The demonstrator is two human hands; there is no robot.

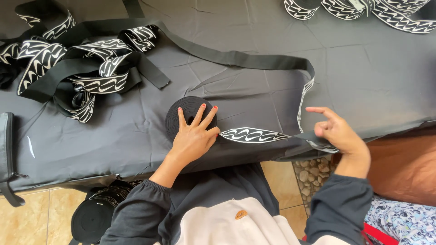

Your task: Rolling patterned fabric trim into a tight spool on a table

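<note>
My left hand (194, 134) lies flat with fingers spread on a wound black roll of elastic band (187, 111), lying on the dark cloth-covered table (372, 77). From the roll a black band with a white wave pattern (252, 134) runs right to my right hand (338, 131), which pinches it near the table's front edge, index finger stretched out. Beyond that hand the band loops up and back left as a plain black strip (236, 58) toward a loose heap of the same patterned band (77, 63) at the far left.
More patterned rolls (363, 9) lie at the top right. A black bag with a zip (6, 149) hangs at the left table edge. A stack of black rolls (97, 213) sits on the tiled floor below. A brown surface (404, 163) is at the right.
</note>
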